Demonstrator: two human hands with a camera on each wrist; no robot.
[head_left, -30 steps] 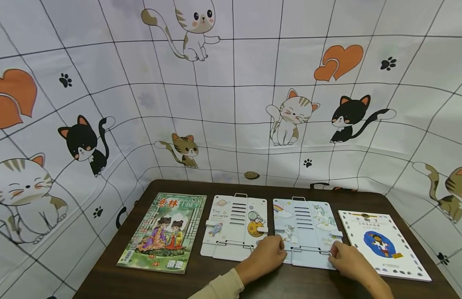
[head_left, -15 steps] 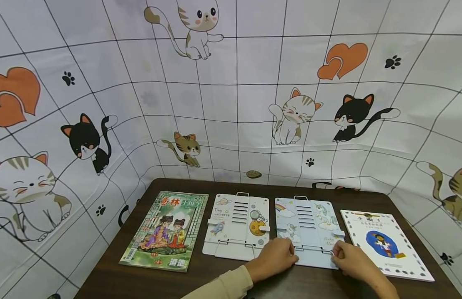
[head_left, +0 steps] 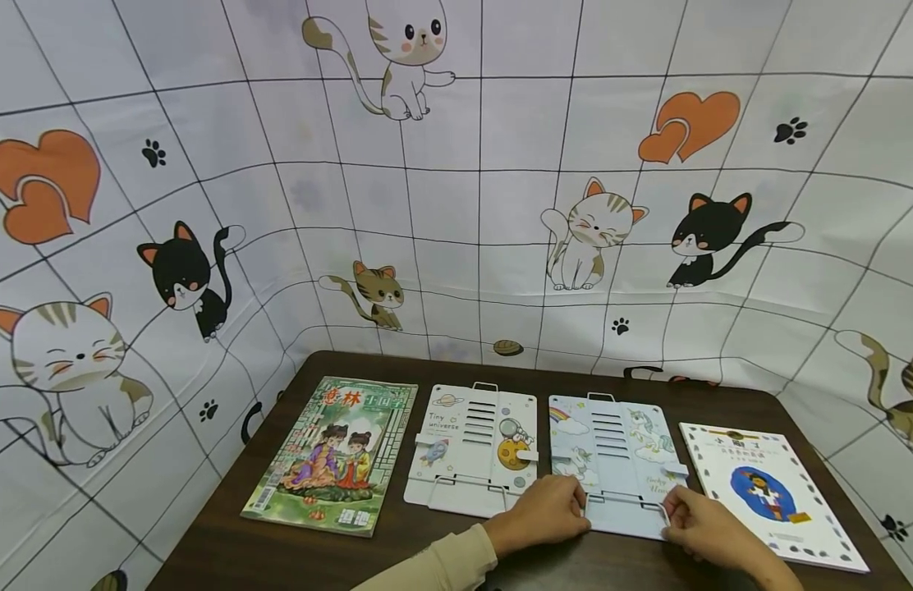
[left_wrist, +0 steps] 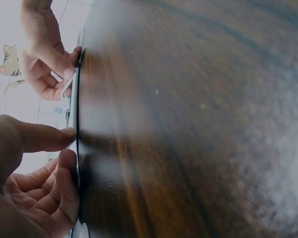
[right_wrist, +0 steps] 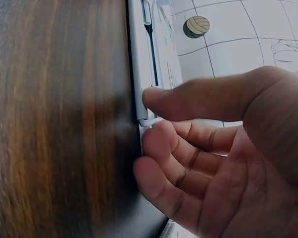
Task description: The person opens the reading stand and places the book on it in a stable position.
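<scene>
In the head view a pale blue book stand point(head_left: 608, 468) with unicorn and rainbow pictures lies flat on the dark wooden table point(head_left: 552, 562). My left hand point(head_left: 547, 510) pinches its near left corner, thumb and curled fingers at the edge. At the near right corner my right hand point(head_left: 702, 525) pinches the edge beside the wire holder. The right wrist view has the thumb point(right_wrist: 198, 99) on the stand's edge and the curled fingertips just below it. Both hands show along the stand's thin edge in the left wrist view.
A white book stand point(head_left: 471, 447) with space pictures lies to the left, close to my left hand. Beyond it is a green magazine point(head_left: 331, 460). A white book point(head_left: 770, 492) with a blue circle lies at the right. A cat-patterned cloth point(head_left: 442, 205) hangs behind the table.
My left hand has moved slightly right and nearer, down to the blue stand's near left corner. The right hand stays at its corner. The head view has shifted a little.
</scene>
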